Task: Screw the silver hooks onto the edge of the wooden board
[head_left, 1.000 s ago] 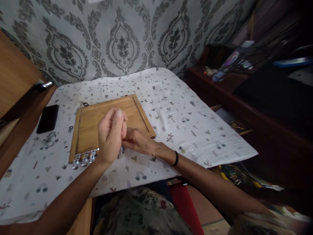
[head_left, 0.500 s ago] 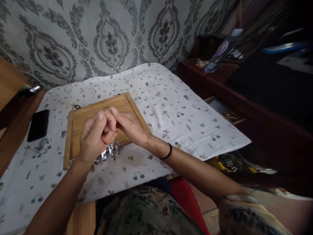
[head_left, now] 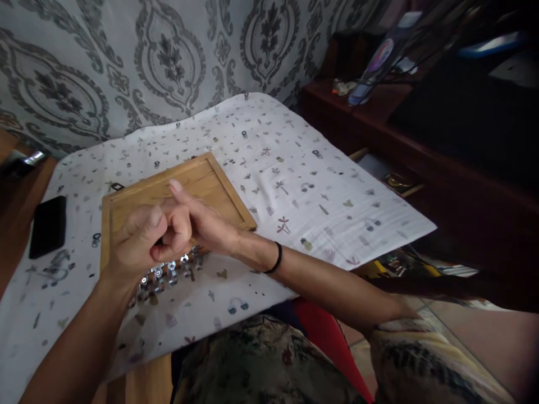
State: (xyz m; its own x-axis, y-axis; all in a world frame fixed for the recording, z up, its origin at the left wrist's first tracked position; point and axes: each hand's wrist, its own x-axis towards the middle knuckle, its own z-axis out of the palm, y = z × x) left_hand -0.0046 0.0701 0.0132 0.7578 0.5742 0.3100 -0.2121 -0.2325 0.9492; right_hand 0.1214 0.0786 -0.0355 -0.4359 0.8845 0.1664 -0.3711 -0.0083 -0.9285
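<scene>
My left hand [head_left: 145,238] is closed in a loose fist, its curled knuckles pressed against the palm of my right hand. A dark hollow shows inside the fist, and nothing sticks out of it. My right hand [head_left: 208,224] has its thumb stretched up and its palm against the left knuckles; its other fingers are mostly hidden. Both hands are above a framed wooden panel [head_left: 193,174] that lies flat on the cloth. Along its near edge stand several small shiny metal clips [head_left: 172,272] in a row, partly hidden by my left wrist.
A white patterned cloth [head_left: 303,219] covers the table. A black phone [head_left: 48,227] lies at the left. Patterned fabric [head_left: 168,62] hangs behind. To the right stands a dark red desk [head_left: 328,106] with an open drawer [head_left: 391,179] and a clear ruler-like strip [head_left: 374,67].
The view has shifted a little, so panel and phone sit further left. My hands stay pressed together; the right thumb has lifted away from the left hand, and more metal clips show.
</scene>
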